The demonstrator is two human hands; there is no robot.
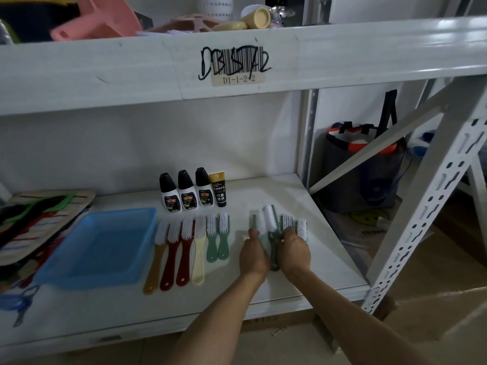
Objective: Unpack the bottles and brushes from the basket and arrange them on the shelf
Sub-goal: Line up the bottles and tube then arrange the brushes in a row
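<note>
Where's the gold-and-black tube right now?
The gold-and-black tube stands at the back of the white shelf, at the right end of the three black-capped white bottles.

Dim, soft-focus picture; wide-angle bending at edges; glare top right.

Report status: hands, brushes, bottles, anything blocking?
Left hand and right hand both gripping green brushes on the shelf. Six brushes lined up, four bottles standing behind. Blue basket empty. Nothing blocking.
</note>
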